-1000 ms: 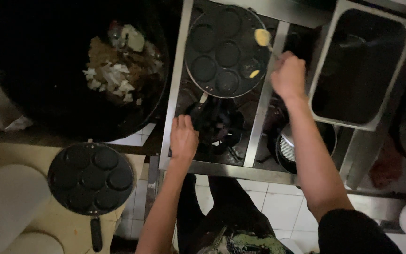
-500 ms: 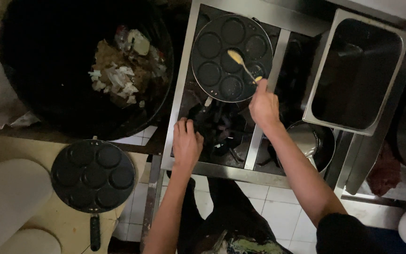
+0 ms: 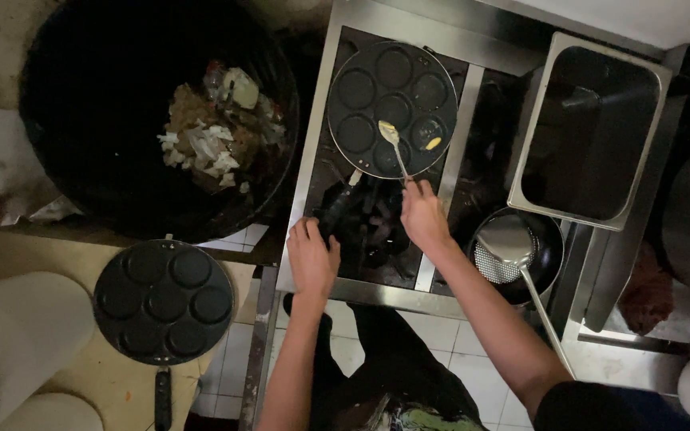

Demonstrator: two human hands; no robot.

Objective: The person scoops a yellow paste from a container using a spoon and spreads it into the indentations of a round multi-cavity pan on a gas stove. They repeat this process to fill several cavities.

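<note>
A round black pan with several cup-shaped wells (image 3: 393,108) sits on the steel stove (image 3: 325,96). My right hand (image 3: 423,214) grips a spoon (image 3: 393,144) whose bowl rests over a well near the pan's middle; a yellow bit lies in the well beside it. My left hand (image 3: 311,257) wraps around the pan's dark handle (image 3: 337,209) at the stove's front.
A large black bin (image 3: 81,120) with food scraps stands at the left. A second welled pan (image 3: 165,302) lies on the counter below it. A deep steel tray (image 3: 592,128) and a pot with a strainer ladle (image 3: 513,249) are at the right. White buckets sit at the bottom left.
My right hand has drawn the spoon from the pan's far right edge toward its middle. My left hand has stayed at the pan's handle.
</note>
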